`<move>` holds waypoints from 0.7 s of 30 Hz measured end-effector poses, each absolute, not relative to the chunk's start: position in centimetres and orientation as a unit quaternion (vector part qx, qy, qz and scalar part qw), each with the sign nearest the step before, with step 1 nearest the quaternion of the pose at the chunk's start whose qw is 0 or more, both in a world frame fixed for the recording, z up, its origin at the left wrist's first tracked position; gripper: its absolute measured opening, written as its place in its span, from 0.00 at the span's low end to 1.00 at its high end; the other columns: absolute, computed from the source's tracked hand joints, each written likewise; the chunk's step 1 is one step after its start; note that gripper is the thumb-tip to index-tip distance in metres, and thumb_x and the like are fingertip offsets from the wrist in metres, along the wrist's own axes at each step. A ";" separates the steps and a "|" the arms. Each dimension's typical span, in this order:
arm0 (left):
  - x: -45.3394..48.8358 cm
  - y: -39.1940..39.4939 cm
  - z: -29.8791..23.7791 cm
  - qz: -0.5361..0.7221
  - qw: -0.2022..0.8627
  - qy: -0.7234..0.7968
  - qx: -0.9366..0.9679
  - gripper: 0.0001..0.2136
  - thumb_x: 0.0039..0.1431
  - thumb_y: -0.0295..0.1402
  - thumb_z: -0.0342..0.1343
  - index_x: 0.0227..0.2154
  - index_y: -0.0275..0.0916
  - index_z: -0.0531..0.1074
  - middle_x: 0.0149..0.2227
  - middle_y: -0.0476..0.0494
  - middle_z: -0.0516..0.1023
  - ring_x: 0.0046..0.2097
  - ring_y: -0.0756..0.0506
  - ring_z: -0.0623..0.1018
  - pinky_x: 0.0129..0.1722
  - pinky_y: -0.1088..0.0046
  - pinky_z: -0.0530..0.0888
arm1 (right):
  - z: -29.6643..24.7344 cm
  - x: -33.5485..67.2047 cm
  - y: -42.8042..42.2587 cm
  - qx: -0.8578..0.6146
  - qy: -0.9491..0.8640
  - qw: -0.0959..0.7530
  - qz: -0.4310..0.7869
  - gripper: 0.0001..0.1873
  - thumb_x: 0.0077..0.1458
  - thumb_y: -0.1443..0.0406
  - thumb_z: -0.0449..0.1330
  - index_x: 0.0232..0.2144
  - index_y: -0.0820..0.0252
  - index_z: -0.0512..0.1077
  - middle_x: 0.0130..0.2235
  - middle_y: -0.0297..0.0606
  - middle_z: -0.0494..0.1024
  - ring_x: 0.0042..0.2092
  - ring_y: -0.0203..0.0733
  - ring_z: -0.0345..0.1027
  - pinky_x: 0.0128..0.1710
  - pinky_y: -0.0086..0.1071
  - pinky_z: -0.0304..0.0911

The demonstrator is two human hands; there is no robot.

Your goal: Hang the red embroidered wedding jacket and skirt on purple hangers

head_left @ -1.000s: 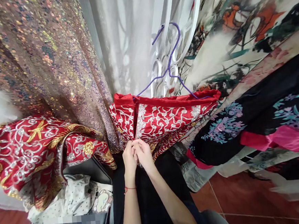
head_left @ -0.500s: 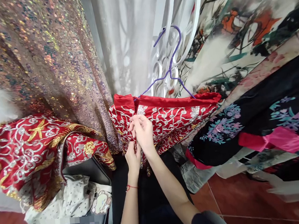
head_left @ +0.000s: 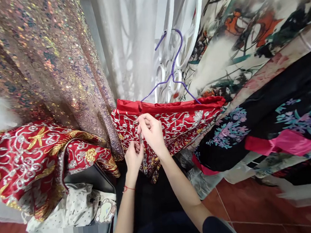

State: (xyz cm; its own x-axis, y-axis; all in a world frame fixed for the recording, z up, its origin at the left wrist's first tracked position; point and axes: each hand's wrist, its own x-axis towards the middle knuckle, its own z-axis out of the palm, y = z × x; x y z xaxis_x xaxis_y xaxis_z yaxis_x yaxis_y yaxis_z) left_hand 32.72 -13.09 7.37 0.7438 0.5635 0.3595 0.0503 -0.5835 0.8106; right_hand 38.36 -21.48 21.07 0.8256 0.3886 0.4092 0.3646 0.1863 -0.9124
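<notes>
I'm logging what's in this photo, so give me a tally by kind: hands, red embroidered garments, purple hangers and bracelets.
Hands: 2 (left hand, right hand)
Red embroidered garments: 2 (hung garment, draped garment)
Purple hanger: 1
Bracelet: 1
Total: 6
</notes>
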 end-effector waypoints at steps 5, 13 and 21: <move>34.5 -11.4 15.2 0.507 0.391 0.129 0.757 0.07 0.65 0.37 0.51 0.39 0.39 0.66 0.37 0.44 0.73 0.37 0.48 0.74 0.38 0.73 0.72 | 20.8 38.8 -21.9 -0.676 -0.319 0.664 -0.004 0.13 0.64 0.56 0.52 0.33 0.56 0.68 0.21 0.26 0.69 0.22 0.31 0.64 0.26 0.26 0.60; 38.6 -7.4 22.8 0.531 0.328 0.206 0.753 0.17 0.61 0.47 0.57 0.43 0.39 0.70 0.46 0.38 0.75 0.52 0.40 0.72 0.58 0.59 0.65 | 21.9 41.5 -27.7 -0.752 -0.243 0.561 -0.247 0.12 0.64 0.59 0.50 0.32 0.56 0.70 0.30 0.35 0.76 0.31 0.38 0.68 0.34 0.33 0.64; 38.7 -6.8 22.4 0.435 0.364 0.186 0.803 0.11 0.62 0.37 0.50 0.25 0.39 0.67 0.25 0.51 0.66 0.29 0.49 0.64 0.37 0.71 0.65 | 22.5 49.1 -36.1 -0.840 -0.031 0.287 -0.459 0.14 0.63 0.58 0.50 0.43 0.60 0.70 0.45 0.51 0.74 0.50 0.56 0.64 0.50 0.48 0.60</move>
State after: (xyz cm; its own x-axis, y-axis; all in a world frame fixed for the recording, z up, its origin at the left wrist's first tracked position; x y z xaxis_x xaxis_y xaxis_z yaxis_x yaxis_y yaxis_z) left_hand 38.65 -6.75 22.35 0.5529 0.6143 0.5630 -0.0185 -0.6664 0.7454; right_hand 49.14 -36.06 22.49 0.5769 -0.2113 0.7890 0.3161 -0.8329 -0.4542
